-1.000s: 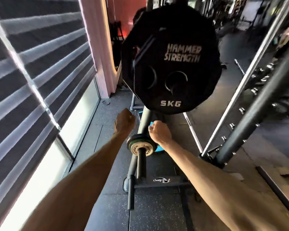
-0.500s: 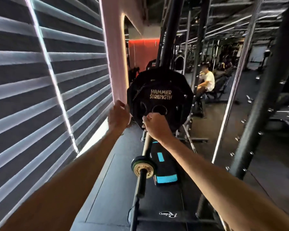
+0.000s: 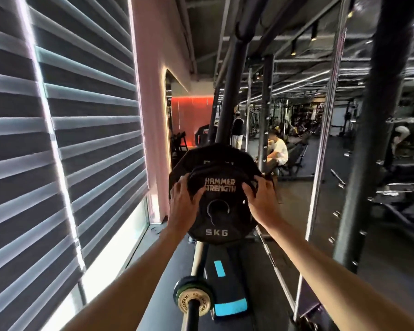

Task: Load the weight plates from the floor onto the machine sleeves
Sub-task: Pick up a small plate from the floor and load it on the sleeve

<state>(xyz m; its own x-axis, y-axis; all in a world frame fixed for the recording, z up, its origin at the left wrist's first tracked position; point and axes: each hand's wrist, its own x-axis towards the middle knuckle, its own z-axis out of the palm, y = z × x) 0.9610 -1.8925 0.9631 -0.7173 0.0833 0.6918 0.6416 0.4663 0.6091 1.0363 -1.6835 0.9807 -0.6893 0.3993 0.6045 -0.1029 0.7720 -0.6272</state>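
A black 5 kg plate [image 3: 219, 220] marked Hammer Strength stands upright at arm's length in the middle of the view, its centre hole facing me. Right behind it sits a larger black plate [image 3: 215, 152], of which only the upper rim shows. My left hand [image 3: 184, 201] grips the small plate's left edge, fingers curled over it. My right hand [image 3: 258, 199] grips its right edge the same way. The sleeve that carries the plates is hidden behind them.
A barbell [image 3: 193, 304] with a small plate and a Rogue end cap lies low in front, pointing toward me. A black and blue pad [image 3: 225, 292] lies beside it. Window blinds [image 3: 58, 139] run along the left. Rack uprights [image 3: 373, 139] stand to the right. People are in the background.
Both hands rose from down by the barbell end to the 5 kg plate and now grip its left and right edges. My view has lifted, and the plate looks farther off.
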